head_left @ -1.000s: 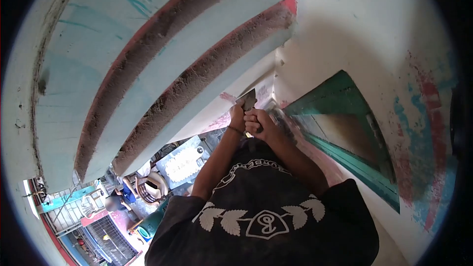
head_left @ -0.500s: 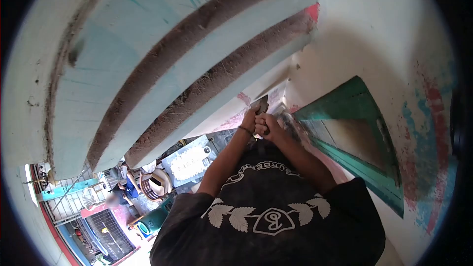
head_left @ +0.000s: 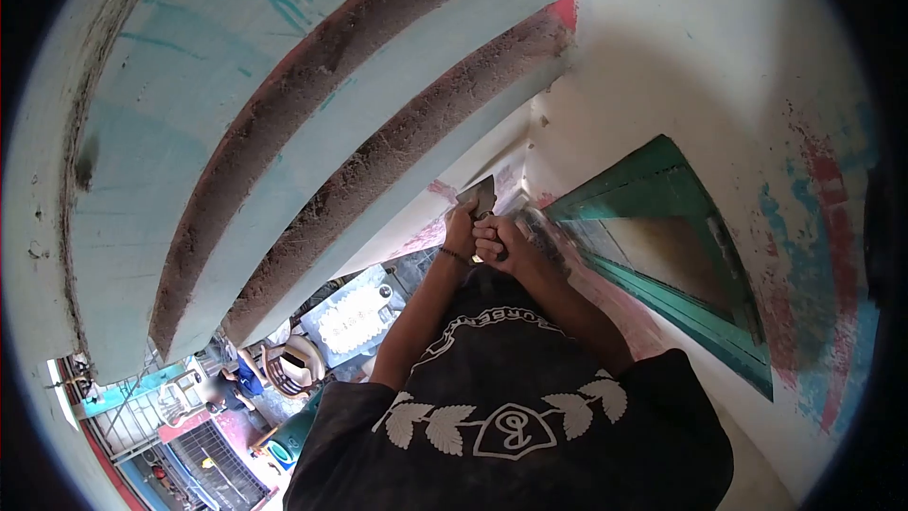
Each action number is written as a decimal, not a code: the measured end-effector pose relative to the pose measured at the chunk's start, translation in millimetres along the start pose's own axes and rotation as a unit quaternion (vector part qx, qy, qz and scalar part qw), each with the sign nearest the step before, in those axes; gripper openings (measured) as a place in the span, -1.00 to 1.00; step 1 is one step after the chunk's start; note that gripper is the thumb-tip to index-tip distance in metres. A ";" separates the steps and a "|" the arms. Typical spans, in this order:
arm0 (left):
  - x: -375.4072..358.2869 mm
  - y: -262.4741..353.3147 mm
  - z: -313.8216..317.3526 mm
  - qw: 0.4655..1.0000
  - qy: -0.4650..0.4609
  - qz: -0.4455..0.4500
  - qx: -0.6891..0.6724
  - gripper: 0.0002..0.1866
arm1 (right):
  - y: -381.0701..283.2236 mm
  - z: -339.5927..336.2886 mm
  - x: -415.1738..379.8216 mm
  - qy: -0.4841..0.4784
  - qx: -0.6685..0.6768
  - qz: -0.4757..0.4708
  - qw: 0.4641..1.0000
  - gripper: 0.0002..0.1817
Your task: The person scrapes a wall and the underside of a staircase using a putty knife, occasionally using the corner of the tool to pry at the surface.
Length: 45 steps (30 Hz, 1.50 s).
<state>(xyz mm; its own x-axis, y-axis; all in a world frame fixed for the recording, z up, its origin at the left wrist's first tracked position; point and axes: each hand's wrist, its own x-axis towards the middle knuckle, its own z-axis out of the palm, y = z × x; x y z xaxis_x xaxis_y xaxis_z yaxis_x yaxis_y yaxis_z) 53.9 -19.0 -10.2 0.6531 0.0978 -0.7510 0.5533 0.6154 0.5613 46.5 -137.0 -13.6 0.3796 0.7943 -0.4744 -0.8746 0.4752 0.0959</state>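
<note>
Fingers [head_left: 492,238] of both hands clamp the scraper [head_left: 479,196] against the wall [head_left: 662,57], mid-scrape by my guess, needing firm steady pressure next.

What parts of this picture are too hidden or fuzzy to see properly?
- Scraper handle, head view: hidden inside the left hand and right hand.
- Blade's edge: too small to tell whether it touches the wall.
- Person far below: tiny and blurred.
- Window frame: warped by the lens.
</note>
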 end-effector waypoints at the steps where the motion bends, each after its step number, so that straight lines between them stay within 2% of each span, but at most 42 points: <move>1: 8.3 0.1 -8.5 0.999 -0.017 -0.051 0.011 -0.68 | 1.4 -4.5 7.4 0.008 0.004 0.005 1.000 -0.65; 3: 19.1 -0.2 -24.5 0.986 -0.050 -0.155 0.030 -0.69 | -3.9 -5.5 20.4 0.038 0.019 0.010 0.999 -0.65; 6: 7.5 1.5 -17.4 0.989 -0.087 -0.104 -0.051 -0.67 | -2.7 14.6 4.1 0.031 -0.005 -0.011 0.999 -0.64; 7: -16.9 8.1 9.4 0.999 0.034 -0.005 -0.015 -0.69 | 1.7 23.1 -7.7 0.017 -0.014 -0.009 1.000 -0.65; 9: -10.4 7.0 2.0 0.999 0.042 -0.012 0.024 -0.70 | 8.2 24.0 -7.7 0.018 -0.043 -0.023 0.999 -0.65; 11: 26.3 -10.7 -31.2 0.998 0.012 -0.040 0.037 -0.72 | -1.3 -1.0 21.9 0.021 0.019 0.003 1.000 -0.65; 12: 20.5 -16.0 -32.5 0.998 0.034 -0.036 0.041 -0.73 | -1.3 -13.1 27.1 0.026 0.050 0.016 0.998 -0.65; 14: 13.2 -6.0 -11.8 0.997 0.066 -0.015 0.047 -0.75 | -6.8 -6.4 12.4 -0.011 0.023 0.010 1.000 -0.69; 16: 11.8 -5.3 -7.9 0.999 0.027 -0.005 0.027 -0.73 | 2.8 26.5 -20.6 -0.024 0.003 -0.012 1.000 -0.70; 17: 14.4 -6.0 -9.9 0.999 0.023 -0.007 0.030 -0.70 | 4.9 37.3 -23.4 0.000 -0.030 -0.036 0.999 -0.71; 18: 17.9 -8.1 -15.6 0.999 0.019 -0.008 0.035 -0.67 | 3.3 24.8 -11.1 0.014 -0.001 -0.018 1.000 -0.71; 19: 54.6 -25.4 -38.7 0.997 0.036 -0.053 0.041 -0.65 | -1.6 0.8 12.4 0.029 0.028 0.003 0.999 -0.71; 21: 49.7 -31.0 -45.4 0.994 0.014 -0.098 0.048 -0.71 | -6.0 -29.6 34.5 0.037 0.073 0.033 0.996 -0.71; 24: 54.6 -23.4 -35.1 0.999 0.002 -0.040 -0.025 -0.74 | -7.6 7.8 -5.4 -0.013 0.031 -0.012 0.999 -0.72; 26: -1.2 1.6 0.8 0.999 0.003 0.038 -0.023 -0.74 | -7.5 28.5 -23.8 -0.027 0.023 -0.008 0.999 -0.69; 27: -5.9 4.7 10.8 0.998 0.034 0.043 -0.013 -0.74 | -7.5 22.9 -18.5 -0.032 0.024 -0.009 0.999 -0.70; 30: 31.2 -19.3 -10.8 0.996 0.084 -0.004 0.040 -0.70 | -14.5 -9.7 2.3 -0.015 0.077 0.022 0.997 -0.70; 31: -10.9 2.3 14.3 0.996 0.062 -0.064 0.025 -0.70 | -16.6 -7.5 5.7 -0.009 0.101 0.037 0.994 -0.70; 34: -4.6 5.3 19.5 0.997 0.069 0.016 0.002 -0.73 | -13.5 19.3 -18.3 -0.041 0.057 0.006 0.998 -0.68; 35: -10.8 8.2 22.1 0.996 0.088 0.015 0.011 -0.73 | -11.2 24.2 -20.9 -0.046 0.020 -0.013 0.999 -0.70; 38: 2.6 -5.1 20.5 0.993 0.084 0.082 0.014 -0.72 | -15.6 9.4 -23.1 -0.076 0.033 0.002 0.997 -0.69; 41: -4.0 -6.4 17.2 0.994 0.061 0.067 0.062 -0.73 | -11.3 17.4 -33.5 -0.043 0.034 -0.010 0.998 -0.69; 45: -21.7 9.5 32.1 0.996 0.064 0.054 -0.002 -0.71 | -13.9 35.2 -34.3 -0.044 0.037 -0.012 0.998 -0.70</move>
<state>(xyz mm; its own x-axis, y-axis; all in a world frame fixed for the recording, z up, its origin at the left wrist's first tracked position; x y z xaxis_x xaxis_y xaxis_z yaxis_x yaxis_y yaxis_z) 61.6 -40.4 22.6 0.6371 0.2637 -0.7242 0.4809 0.5983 0.6409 56.2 -157.6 32.1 0.4274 0.8114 -0.3987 -0.8418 0.5181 0.1518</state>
